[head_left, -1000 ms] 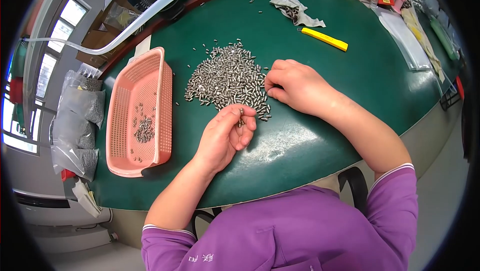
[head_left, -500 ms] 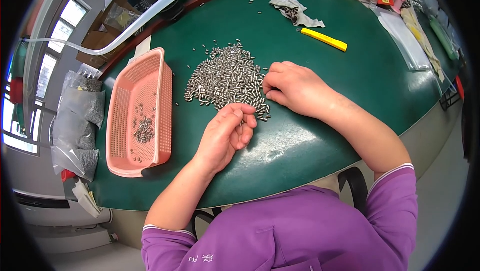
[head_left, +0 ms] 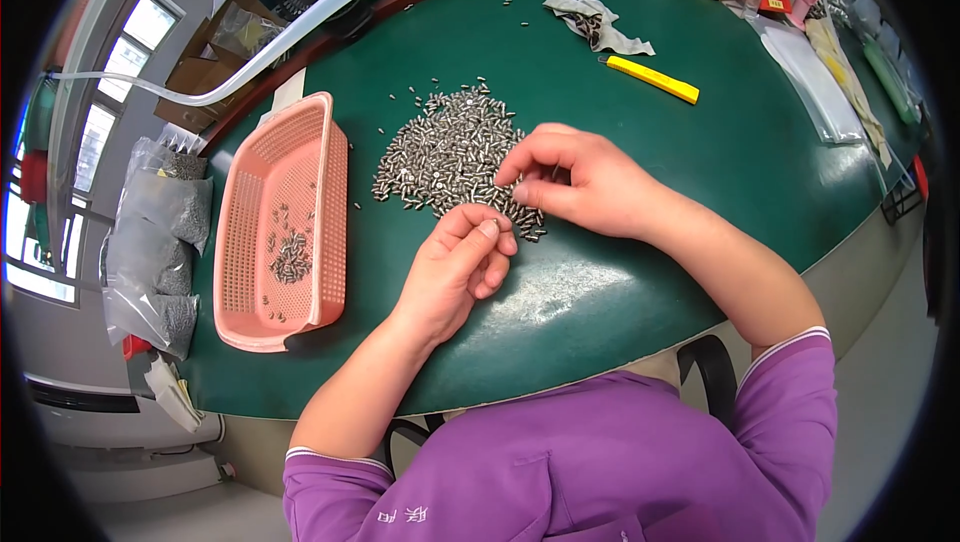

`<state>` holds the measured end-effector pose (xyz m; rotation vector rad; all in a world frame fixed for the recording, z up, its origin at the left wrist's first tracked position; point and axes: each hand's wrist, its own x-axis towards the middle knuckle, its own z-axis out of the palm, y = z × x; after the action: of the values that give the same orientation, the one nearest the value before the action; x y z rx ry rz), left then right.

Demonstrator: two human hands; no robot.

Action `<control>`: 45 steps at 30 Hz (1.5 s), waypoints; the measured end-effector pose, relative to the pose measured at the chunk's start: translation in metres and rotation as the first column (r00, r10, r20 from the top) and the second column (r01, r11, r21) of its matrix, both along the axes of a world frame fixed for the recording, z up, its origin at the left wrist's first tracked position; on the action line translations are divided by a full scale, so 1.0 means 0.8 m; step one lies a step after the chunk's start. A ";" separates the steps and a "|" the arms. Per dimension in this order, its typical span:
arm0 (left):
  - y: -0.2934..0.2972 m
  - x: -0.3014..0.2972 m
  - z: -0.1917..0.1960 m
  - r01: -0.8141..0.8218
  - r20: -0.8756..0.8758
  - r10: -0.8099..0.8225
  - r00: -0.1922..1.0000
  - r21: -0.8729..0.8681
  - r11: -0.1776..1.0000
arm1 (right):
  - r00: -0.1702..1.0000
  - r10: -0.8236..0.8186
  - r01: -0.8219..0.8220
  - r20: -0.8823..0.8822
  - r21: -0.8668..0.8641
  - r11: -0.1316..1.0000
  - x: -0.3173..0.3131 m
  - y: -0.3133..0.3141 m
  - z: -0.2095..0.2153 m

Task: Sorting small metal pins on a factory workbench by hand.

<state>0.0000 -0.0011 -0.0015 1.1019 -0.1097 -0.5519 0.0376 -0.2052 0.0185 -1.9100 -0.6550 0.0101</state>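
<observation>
The heap of small metal pins [head_left: 450, 147] lies on the green surface [head_left: 700, 172] directly ahead of both hands, spreading up and to the left from the fingertips toward the far rim. The right hand [head_left: 575, 177] is the nearer one: it rests at the heap's lower right edge, its fingers [head_left: 515, 167] curled and touching the outermost pins; whether a pin is pinched between them cannot be told. The left hand [head_left: 455, 267] sits just below the heap, palm partly upward, its fingers [head_left: 485, 232] loosely folded with thumb and forefinger close together at the tips; something tiny may be held there, but it is too small to make out. The single pins lie every which way, so no common long axis shows. To the left of the left hand, near but apart, stands a pink perforated basket [head_left: 330, 172], its long side running away from the person, with a small cluster of pins [head_left: 290, 252] inside. Nothing lies between the left hand and the basket. Well apart at the far side are a yellow utility knife [head_left: 650, 79] and a crumpled rag [head_left: 600, 22].
</observation>
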 end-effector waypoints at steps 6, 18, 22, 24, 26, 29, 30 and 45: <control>0.000 0.001 0.000 -0.006 -0.002 0.006 1.000 -0.028 1.000 | 0.905 -0.213 0.305 0.368 -0.215 0.928 0.025 -0.023 -0.025; 0.001 0.000 0.001 -0.015 -0.028 0.016 0.999 0.038 0.999 | 0.928 -0.115 0.249 0.354 -0.360 0.899 0.017 -0.018 -0.023; 0.002 0.000 -0.003 -0.009 -0.010 0.009 1.000 0.046 0.999 | 0.918 -0.087 0.236 0.387 -0.356 0.904 0.017 -0.018 -0.027; 0.001 0.000 0.000 -0.014 -0.032 0.014 0.999 -0.015 1.000 | 0.940 -0.071 0.175 0.335 -0.289 0.941 0.013 -0.013 -0.019; 0.002 0.001 0.000 -0.025 -0.055 0.021 0.998 -0.075 0.997 | 0.970 -0.018 0.057 0.243 -0.153 0.987 0.006 -0.004 -0.006; 0.002 0.001 0.000 0.015 -0.021 -0.016 1.000 -0.040 0.999 | 0.939 0.115 -0.089 0.324 -0.095 0.992 -0.002 0.004 0.000; 0.002 0.002 0.001 0.039 -0.021 -0.039 0.999 -0.004 0.999 | 0.932 0.125 -0.099 0.341 -0.092 0.991 -0.005 0.006 -0.002; 0.002 0.001 0.003 -0.027 -0.101 0.025 0.995 -0.023 0.999 | 0.875 -0.199 0.323 0.441 -0.226 0.919 0.018 -0.016 -0.020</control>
<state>0.0007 0.0002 0.0008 1.0487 -0.0141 -0.5808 0.0518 -0.2180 0.0026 -2.3056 -0.6908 -0.5108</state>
